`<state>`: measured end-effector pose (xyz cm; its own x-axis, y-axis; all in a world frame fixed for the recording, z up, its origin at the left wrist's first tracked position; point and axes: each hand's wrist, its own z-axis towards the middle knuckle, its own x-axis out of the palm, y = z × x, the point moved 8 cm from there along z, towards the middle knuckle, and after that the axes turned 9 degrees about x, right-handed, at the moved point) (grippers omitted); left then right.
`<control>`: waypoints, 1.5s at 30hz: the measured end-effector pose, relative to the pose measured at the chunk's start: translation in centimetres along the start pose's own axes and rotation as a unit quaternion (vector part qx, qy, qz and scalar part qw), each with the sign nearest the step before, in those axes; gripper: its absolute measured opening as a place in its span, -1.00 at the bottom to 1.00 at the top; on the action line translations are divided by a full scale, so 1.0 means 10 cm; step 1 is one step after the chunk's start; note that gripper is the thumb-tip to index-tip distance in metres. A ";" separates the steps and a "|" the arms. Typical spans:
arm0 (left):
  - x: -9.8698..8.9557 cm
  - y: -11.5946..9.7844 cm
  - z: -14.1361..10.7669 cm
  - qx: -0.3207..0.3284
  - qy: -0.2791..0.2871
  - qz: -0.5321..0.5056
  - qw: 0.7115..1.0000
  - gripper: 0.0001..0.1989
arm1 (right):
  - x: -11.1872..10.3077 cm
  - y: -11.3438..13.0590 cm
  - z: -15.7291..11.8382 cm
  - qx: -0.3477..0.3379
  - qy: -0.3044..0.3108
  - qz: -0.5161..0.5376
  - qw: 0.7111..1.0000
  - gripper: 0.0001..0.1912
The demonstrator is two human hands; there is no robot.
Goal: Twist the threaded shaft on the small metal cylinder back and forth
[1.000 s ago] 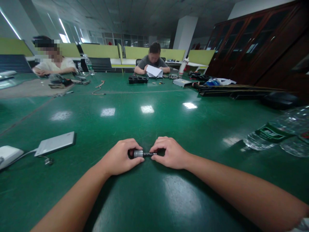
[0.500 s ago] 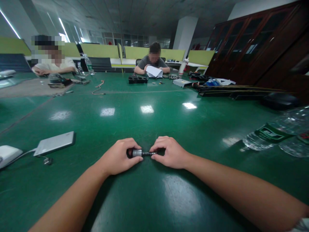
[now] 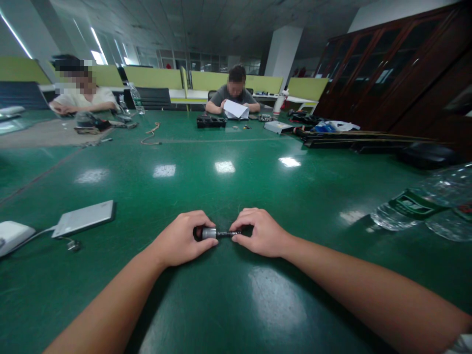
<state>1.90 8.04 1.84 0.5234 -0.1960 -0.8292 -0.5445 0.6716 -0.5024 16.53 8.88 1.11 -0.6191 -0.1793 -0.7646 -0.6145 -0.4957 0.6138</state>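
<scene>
Near: the left hand (image 3: 186,241) holds a short silver-grey, metal-looking cylinder (image 3: 209,233) between thumb and fingers, opened only to its width; the left end is lost in the hand's shadow. The right hand (image 3: 262,233) pinches a thin dark rod (image 3: 223,234), thumb and fingertips nearly meeting. Rod and cylinder lie in line, between the 2 hands, above the near middle of a glossy green tabletop (image 3: 191,295); contact with the surface cannot be told.

Handling (judged): cylinder stiff, small, probably dense for its size, smooth enough to slip or roll; best held around its sides. Rod looks rigid and light, with little to grip; a fingertip pinch near its free end suits, pulling straight, since side load could bend it.

Change against 1.0 s ago: cylinder and left fingertips sit slightly further left, right fingertips slightly further right; a little more rod shows between. Forearms hold much the same posture.

Mid: a flat silver rectangular case (image 3: 85,220) lies at left, a clear plastic bottle with a green label (image 3: 405,204) on its side at right; no clear shift in either.

Far: a black compartmented box (image 3: 211,125) stands before a person in a grey shirt (image 3: 220,93), who handles a white paper sheet (image 3: 236,109).
</scene>
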 end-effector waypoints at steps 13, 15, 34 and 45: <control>-0.06 0.08 -0.02 -0.022 -0.010 0.010 1.000 -0.80 | -0.07 -0.17 0.00 0.099 -0.036 -0.044 0.993 -0.89; -0.06 0.09 -0.02 -0.024 -0.011 0.011 1.000 -0.81 | -0.08 -0.17 0.00 0.101 -0.038 -0.040 0.993 -0.89; 0.05 -0.04 0.01 -0.008 -0.013 -0.030 0.999 -0.76 | 0.01 -0.03 0.02 0.022 -0.014 0.025 0.999 -0.84; 0.10 -0.08 0.04 -0.012 0.002 -0.022 1.000 -0.77 | 0.07 0.10 -0.02 -0.037 0.021 0.018 0.999 -0.86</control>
<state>3.10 7.55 1.50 0.5437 -0.2277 -0.8078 -0.5374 0.6449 -0.5434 15.59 8.04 1.14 -0.6182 -0.2335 -0.7505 -0.5527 -0.5498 0.6263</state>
